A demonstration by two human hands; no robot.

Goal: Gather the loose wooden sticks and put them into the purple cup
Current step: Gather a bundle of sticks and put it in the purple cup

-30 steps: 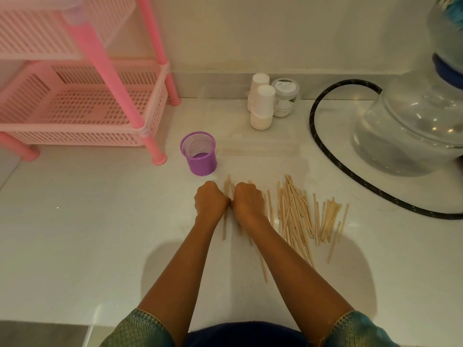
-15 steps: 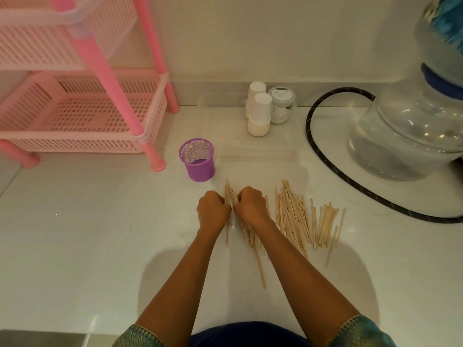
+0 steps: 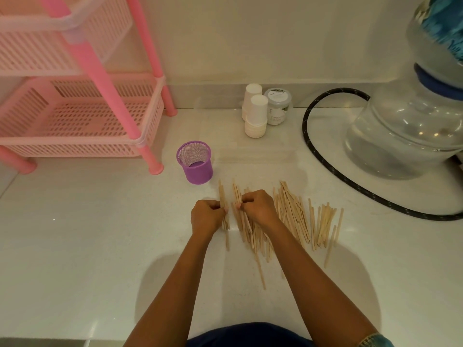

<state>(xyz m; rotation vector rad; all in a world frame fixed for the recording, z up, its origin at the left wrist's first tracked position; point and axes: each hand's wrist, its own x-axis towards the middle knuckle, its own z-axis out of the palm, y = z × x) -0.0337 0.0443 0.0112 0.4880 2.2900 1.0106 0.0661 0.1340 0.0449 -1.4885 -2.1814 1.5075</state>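
Nearest to us, our two forearms reach out over the pale floor [image 3: 75, 246], and a patterned teal sleeve edge [image 3: 373, 341] shows at the lower right. Our left hand [image 3: 206, 216] is curled shut around a small bundle of wooden sticks [image 3: 223, 209], which stands tilted with its lower ends on the floor. Just beside it, our right hand [image 3: 259, 207] has its fingers pinched closed on the upper ends of a second bunch [image 3: 246, 230] that lies partly on the floor; the two hands sit close together but apart. To the right lie the loose sticks [image 3: 298, 216], in two rough heaps fanned lengthwise away from us, too many and too overlapped to count. Beyond the hands, slightly left, the one purple cup [image 3: 196, 162] stands upright, a mesh holder, and we see no stick inside it. Left of it stands a pink plastic rack [image 3: 82, 113] with two basket tiers in view. Farther back, by the wall, we count two stacks of white paper cups [image 3: 255, 116] and one clear lidded jar [image 3: 278, 106] whose label seems to read "Extract"; the rest is too small to read. A black hose [image 3: 315, 151] curves around a large clear water bottle [image 3: 406, 131] on the right.
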